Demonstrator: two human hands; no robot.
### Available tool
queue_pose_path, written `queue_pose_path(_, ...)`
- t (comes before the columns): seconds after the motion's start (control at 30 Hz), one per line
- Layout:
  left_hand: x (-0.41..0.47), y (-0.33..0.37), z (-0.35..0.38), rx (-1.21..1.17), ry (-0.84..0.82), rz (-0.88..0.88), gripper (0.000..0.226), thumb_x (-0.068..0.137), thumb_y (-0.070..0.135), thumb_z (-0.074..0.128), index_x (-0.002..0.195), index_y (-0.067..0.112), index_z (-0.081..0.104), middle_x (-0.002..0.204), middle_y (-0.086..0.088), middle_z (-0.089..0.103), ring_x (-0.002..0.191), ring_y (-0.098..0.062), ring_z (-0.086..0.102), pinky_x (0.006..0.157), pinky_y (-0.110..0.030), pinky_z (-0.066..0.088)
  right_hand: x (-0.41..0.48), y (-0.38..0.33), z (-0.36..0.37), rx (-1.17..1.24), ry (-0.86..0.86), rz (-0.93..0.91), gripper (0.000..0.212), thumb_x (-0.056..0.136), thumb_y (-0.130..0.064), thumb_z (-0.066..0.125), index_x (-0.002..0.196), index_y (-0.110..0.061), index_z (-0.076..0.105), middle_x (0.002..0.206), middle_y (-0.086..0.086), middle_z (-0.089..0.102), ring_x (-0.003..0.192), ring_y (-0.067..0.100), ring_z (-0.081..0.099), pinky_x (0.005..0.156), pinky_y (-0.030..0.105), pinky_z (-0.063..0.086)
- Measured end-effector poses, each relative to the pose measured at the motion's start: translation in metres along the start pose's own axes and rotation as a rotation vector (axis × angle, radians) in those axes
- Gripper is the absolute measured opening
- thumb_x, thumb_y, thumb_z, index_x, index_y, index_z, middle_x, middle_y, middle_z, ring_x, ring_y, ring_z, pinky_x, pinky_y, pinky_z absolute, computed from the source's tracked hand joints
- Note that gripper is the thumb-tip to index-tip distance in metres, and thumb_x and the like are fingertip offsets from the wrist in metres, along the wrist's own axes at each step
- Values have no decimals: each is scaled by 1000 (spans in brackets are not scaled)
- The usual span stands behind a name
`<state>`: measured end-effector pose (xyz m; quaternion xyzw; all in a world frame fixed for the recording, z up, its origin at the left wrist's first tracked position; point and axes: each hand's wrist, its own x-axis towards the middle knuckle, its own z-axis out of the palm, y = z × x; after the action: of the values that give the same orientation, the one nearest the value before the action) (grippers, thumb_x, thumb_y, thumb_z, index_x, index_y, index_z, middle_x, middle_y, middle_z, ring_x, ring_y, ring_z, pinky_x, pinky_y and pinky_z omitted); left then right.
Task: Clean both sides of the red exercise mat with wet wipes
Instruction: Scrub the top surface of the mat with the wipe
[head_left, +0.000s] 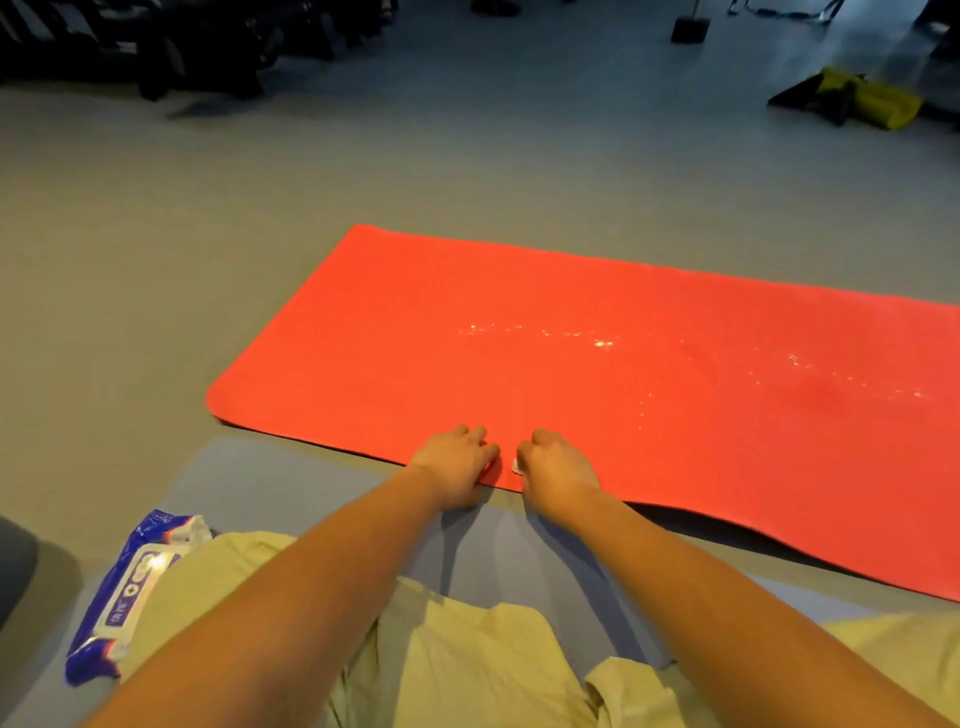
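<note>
Red mat (597, 364) wet-speckled, flat on grey floor (156, 260).

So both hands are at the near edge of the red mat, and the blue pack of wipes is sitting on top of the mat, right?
Not quite. The blue pack of wipes is not on the red mat; it lies off it, beside the person's left leg, as the head view shows. The left hand and right hand are indeed at its near edge.

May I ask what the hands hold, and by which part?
Left hand and right hand grip the red mat at its near edge; a white wipe shows in the right.
</note>
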<state>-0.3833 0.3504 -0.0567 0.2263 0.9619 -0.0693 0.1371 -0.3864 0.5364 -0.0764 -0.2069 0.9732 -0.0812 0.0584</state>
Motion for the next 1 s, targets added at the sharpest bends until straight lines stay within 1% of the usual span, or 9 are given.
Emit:
queue_pose_path(0.1, 8, 1, -3, 38, -6, 6, 49, 85, 36, 71, 127, 15, 54, 126, -11, 51, 113, -35, 53, 73, -41, 40, -7, 14, 6, 46, -71, -90, 25, 75, -21, 60, 99, -16, 61, 102, 4, 50, 98, 28, 52, 77, 37, 48)
queue_pose_path(0.2, 9, 3, -5, 83, -14, 19, 46, 87, 30, 69, 126, 14, 52, 124, -13, 52, 112, -36, 55, 70, -39, 37, -11, 21, 5, -78, -88, -147, 34, 76, -15, 62, 110, -17, 58, 108, 5, 48, 102, 29, 50, 77, 40, 46)
queue_pose_path(0.3, 6, 6, 0, 92, -10, -45, 45, 85, 17, 67, 126, 15, 50, 126, -11, 50, 115, -34, 53, 66, -39, 37, -10, 9, 4, -240, -52, -121, 40, 83, -12, 58, 122, -11, 51, 120, 10, 45, 113, 31, 46, 81, 41, 40)
queue_pose_path(0.37, 4, 6, 4, 97, -3, -131, 50, 87, 8, 64, 133, 16, 47, 131, -11, 47, 119, -35, 51, 67, -39, 39, -10, -1, 7, -337, -51, -57, 40, 83, -10, 57, 123, -8, 50, 119, 12, 46, 113, 32, 46, 86, 43, 43)
queue_pose_path(0.43, 3, 5, 9, 111, -2, -222, 58, 93, 3, 57, 147, 15, 39, 135, -13, 47, 118, -36, 55, 70, -38, 39, -11, -2, 8, -353, -51, 19, 34, 80, -11, 63, 113, -9, 54, 109, 10, 50, 103, 30, 49, 78, 42, 48)
queue_pose_path(0.5, 3, 4, 12, 136, 8, -248, 63, 98, 1, 50, 156, 14, 31, 135, -16, 50, 114, -36, 61, 72, -38, 38, -12, 6, 5, -349, -41, 24, 29, 81, -9, 65, 108, -10, 55, 104, 9, 51, 98, 28, 50, 68, 37, 47)
queue_pose_path(0.63, 9, 12, 17, 126, 34, -232, 69, 98, -1, 46, 162, 14, 25, 133, -17, 54, 108, -38, 67, 70, -40, 41, -12, 25, -8, -353, -23, -68, 31, 88, 1, 55, 118, -7, 51, 113, 11, 50, 107, 30, 48, 62, 33, 45)
queue_pose_path(0.77, 21, 32, 6, 77, 59, -146, 67, 96, -1, 48, 160, 14, 30, 127, -17, 60, 109, -39, 66, 72, -41, 42, -17, 52, -20, -427, -63, -22, 24, 97, -13, 58, 120, -7, 53, 113, 9, 53, 108, 29, 50, 57, 31, 41)
queue_pose_path(1.0, 45, 130, -19, 4, 120, 94, 43, 99, 3, 48, 141, 11, 51, 120, -18, 67, 110, -40, 66, 73, -40, 38, -77, 139, -59, -495, -232, 170, 35, 93, -13, 59, 126, -11, 49, 126, 7, 52, 118, 28, 51, 75, 37, 48)
